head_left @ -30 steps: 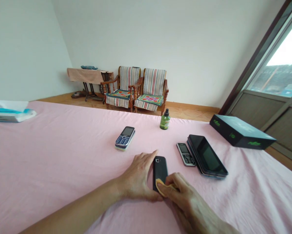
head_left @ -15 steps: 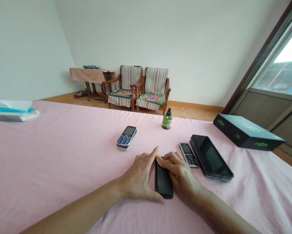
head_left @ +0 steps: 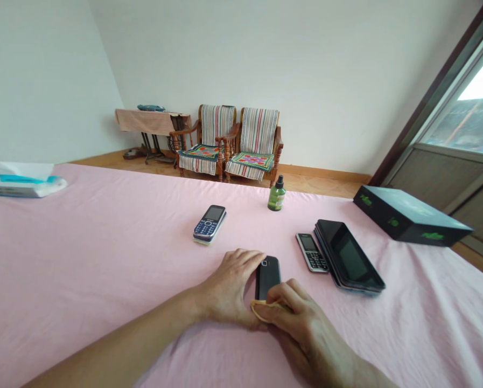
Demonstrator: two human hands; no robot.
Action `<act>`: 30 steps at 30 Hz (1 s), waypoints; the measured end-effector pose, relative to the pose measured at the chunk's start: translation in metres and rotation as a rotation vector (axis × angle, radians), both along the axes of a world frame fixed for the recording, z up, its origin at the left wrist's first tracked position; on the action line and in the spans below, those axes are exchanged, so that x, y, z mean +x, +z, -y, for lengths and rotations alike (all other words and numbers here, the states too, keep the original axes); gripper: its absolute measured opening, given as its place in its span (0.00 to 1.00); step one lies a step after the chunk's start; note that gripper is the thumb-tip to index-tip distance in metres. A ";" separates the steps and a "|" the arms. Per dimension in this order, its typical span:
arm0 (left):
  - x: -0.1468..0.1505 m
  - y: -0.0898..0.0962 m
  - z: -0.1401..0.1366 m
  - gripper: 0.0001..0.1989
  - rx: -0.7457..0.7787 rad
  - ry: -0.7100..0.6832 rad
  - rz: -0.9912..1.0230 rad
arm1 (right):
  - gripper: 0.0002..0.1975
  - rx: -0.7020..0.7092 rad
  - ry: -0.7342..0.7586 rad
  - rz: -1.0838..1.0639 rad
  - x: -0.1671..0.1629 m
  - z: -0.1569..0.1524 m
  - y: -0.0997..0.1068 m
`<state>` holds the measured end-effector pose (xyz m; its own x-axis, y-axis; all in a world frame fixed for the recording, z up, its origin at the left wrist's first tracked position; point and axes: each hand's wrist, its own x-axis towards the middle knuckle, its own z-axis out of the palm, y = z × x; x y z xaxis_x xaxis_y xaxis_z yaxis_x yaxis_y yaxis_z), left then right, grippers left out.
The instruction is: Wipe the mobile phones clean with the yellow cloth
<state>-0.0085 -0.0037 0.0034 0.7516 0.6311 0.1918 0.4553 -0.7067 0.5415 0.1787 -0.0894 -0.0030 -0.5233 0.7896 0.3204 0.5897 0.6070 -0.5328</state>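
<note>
A black phone lies back up on the pink cloth, its camera lens showing at the far end. My left hand curves along its left side, fingers on the top end and thumb at the bottom end, holding it. Pinched in my right hand is a small yellow-orange cloth, pressed on the phone's near end. My right fingers and the cloth cover that lower part.
A dark blue keypad phone lies on another item to the left. On the right are a silver-black keypad phone, stacked tablets and a black box. A green spray bottle stands ahead; a tissue pack sits far left.
My right hand has slid the cloth from the phone's far end to its near end, uncovering the camera lens. My left fingers have come down onto the phone's top edge.
</note>
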 end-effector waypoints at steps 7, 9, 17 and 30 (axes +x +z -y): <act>-0.001 0.002 -0.001 0.48 -0.002 -0.031 0.004 | 0.14 0.031 0.014 0.045 -0.006 -0.008 0.007; 0.000 0.002 -0.001 0.47 -0.011 -0.027 0.019 | 0.11 0.056 0.015 0.098 -0.007 -0.010 0.009; 0.001 -0.001 -0.001 0.50 0.013 -0.020 0.018 | 0.09 0.110 0.004 0.149 -0.015 -0.010 0.010; -0.001 0.001 0.001 0.52 -0.034 0.016 -0.037 | 0.18 0.057 -0.224 -0.252 0.003 -0.035 -0.008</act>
